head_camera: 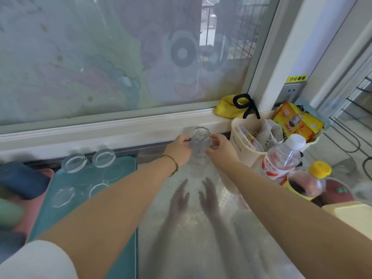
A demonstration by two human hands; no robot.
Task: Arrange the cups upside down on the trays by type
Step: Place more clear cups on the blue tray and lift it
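Forearms (112, 202) reach mid-frame, left hand (179, 151) and right hand (220, 151) clasping a glass (199, 147); I'd invert it gently onto the tray (124, 168).

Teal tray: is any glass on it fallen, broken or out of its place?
Nothing stands out. Four clear glasses stand in two rows on the teal tray, none fallen. The left hand and right hand hold a fifth glass beside it.

We seem to be in a home, at a kitchen-like corner by a window (120, 57) whose pane carries a cartoon film, with a wall socket (290, 91) beside its frame. On the embossed metal desk (201, 248) we see a cream basket (241, 146) stuffed with packets (298, 123), a water bottle (281, 160), a yellow-capped bottle (310, 182) and a teal tray (124, 170) of glasses (103, 158).
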